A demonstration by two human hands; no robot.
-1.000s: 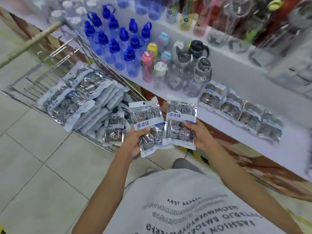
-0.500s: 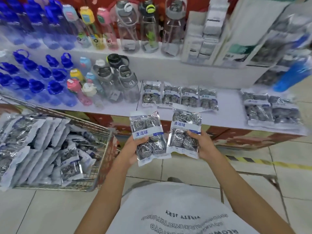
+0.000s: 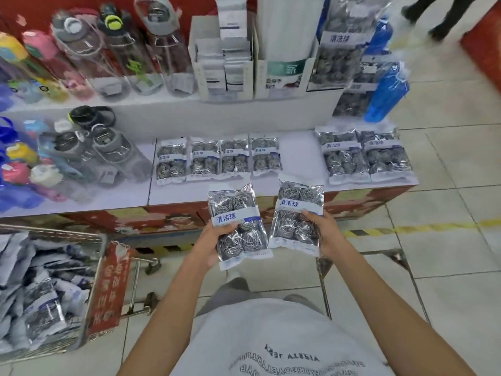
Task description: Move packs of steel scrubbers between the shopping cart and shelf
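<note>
Left hand point(image 3: 214, 241) gripping one scrubber pack point(image 3: 238, 225) from below, thumb across the label; right hand point(image 3: 322, 234) gripping a second pack point(image 3: 296, 214) by its side edge. Both held label-up, just short of the shelf point(image 3: 298, 153), probably for flat placement. Beyond, a row of four packs point(image 3: 218, 158), then a bare gap, likely the target. Lower left, shopping cart point(image 3: 89, 294) heaped with more packs.
</note>
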